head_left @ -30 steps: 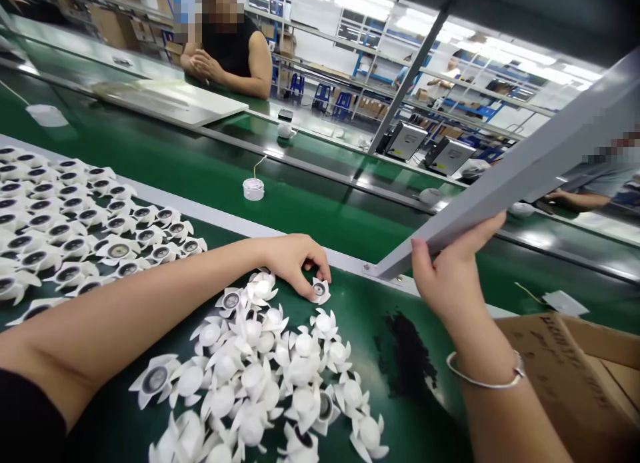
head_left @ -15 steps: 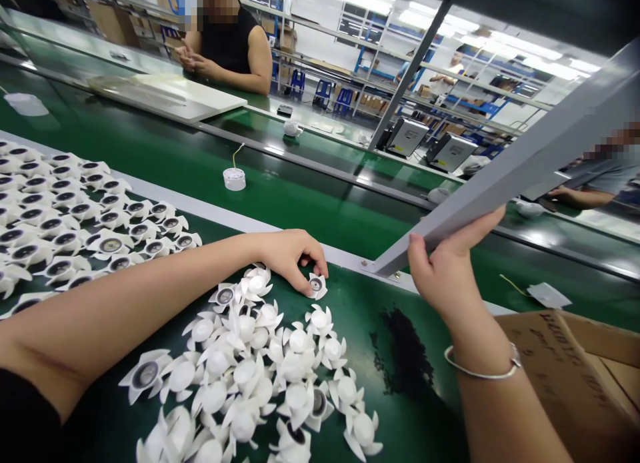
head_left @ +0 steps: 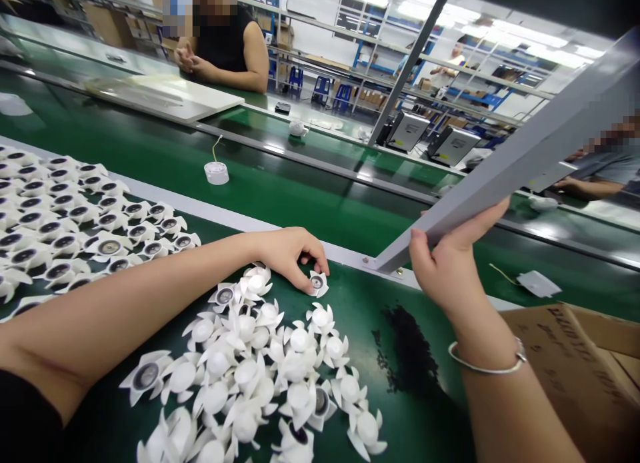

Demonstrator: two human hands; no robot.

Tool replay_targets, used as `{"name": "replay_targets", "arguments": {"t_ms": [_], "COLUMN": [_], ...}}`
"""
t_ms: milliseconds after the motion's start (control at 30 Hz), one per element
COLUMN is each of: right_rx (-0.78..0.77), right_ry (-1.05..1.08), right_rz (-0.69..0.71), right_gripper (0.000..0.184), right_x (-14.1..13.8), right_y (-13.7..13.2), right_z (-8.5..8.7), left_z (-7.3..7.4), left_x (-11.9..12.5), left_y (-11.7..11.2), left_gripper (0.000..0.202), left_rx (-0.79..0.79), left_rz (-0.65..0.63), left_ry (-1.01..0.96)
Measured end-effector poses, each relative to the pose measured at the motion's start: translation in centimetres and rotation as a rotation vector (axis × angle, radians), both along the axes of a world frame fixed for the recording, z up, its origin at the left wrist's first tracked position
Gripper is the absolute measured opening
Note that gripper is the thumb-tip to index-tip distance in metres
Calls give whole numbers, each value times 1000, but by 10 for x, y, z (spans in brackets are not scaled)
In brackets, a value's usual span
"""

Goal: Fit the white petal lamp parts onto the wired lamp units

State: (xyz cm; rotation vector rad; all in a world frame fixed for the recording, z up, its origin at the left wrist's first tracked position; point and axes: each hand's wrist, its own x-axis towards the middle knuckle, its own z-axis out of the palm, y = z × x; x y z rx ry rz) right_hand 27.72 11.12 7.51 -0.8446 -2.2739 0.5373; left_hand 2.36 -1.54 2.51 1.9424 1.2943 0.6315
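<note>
My left hand (head_left: pixel 293 253) pinches a small white fan blade (head_left: pixel 318 284), its dark hub ring facing up, at the far side of a loose heap. That heap of white fan blades (head_left: pixel 247 370) lies on the green tabletop (head_left: pixel 360 343) below my left forearm, most with their domed caps up. My right hand (head_left: pixel 447 266) is closed round the lower part of a slanted grey metal post (head_left: pixel 465 196), thumb on the near side. A thin bracelet circles my right wrist. Some fingers of the right hand are hidden behind the post.
Rows of fan blades (head_left: pixel 65 216) stand hub-up at the left. A patch of small black pieces (head_left: pixel 410 350) lies right of the heap, near a cardboard box (head_left: pixel 570 370). Beyond the rail, a green conveyor belt (head_left: pixel 280 190) carries white round parts (head_left: pixel 217 174). People sit across it.
The white parts on the conveyor have shifted to the left. Both my hands stay almost where they were, the left on the fan blade and the right on the post.
</note>
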Motion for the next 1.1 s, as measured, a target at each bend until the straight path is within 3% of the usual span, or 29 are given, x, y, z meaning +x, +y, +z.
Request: {"name": "replay_targets", "arguments": {"t_ms": [267, 633, 1100], "right_rx": [110, 34, 104], "right_ry": [84, 72, 84], "right_rz": [-26, 9, 85], "right_gripper": [102, 102, 103], "right_x": [-6, -4, -1], "right_y": [10, 0, 14], "right_z": [-14, -2, -13], "left_z": [2, 3, 2], "left_x": [2, 2, 1], "left_y": [0, 0, 0], "left_gripper": [40, 40, 42], "left_rx": [6, 7, 10], "left_rz": [8, 9, 9], "left_ry": [28, 38, 31]}}
